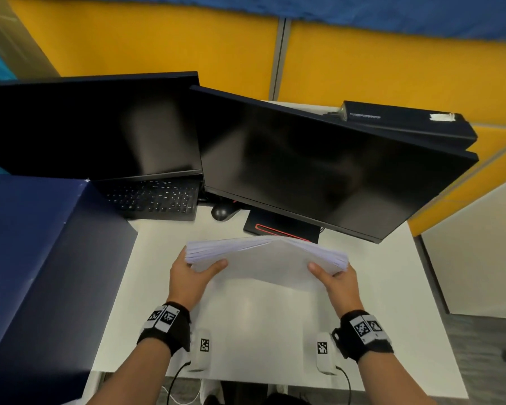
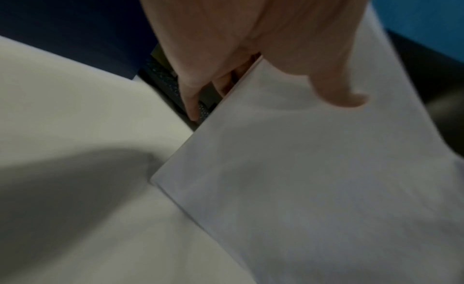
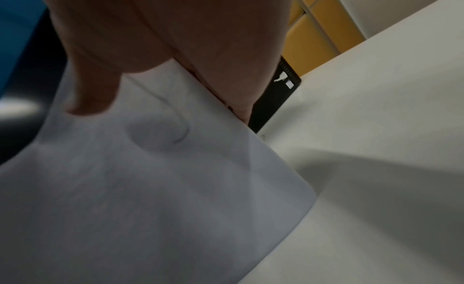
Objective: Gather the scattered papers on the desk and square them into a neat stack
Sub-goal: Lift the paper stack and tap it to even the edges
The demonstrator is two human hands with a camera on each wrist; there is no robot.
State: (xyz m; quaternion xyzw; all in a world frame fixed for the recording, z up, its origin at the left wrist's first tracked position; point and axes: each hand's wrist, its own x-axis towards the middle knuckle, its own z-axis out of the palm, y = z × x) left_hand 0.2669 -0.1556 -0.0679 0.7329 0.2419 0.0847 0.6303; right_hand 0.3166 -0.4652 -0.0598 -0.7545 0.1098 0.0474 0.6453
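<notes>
A stack of white papers (image 1: 268,258) stands on its long edge on the white desk (image 1: 246,331), bowed upward in the middle. My left hand (image 1: 192,271) grips its left end, thumb on the near face and fingers behind. My right hand (image 1: 338,277) grips the right end the same way. In the left wrist view the stack of papers (image 2: 314,179) fills the right side, with my thumb (image 2: 334,89) pressed on it. In the right wrist view the stack of papers (image 3: 150,189) fills the left side under my thumb (image 3: 92,95).
Two dark monitors (image 1: 319,168) stand close behind the stack, with a black keyboard (image 1: 155,198) and mouse (image 1: 221,212) under them. A dark blue box (image 1: 35,273) takes up the desk's left side. Yellow partition panels (image 1: 392,68) rise at the back.
</notes>
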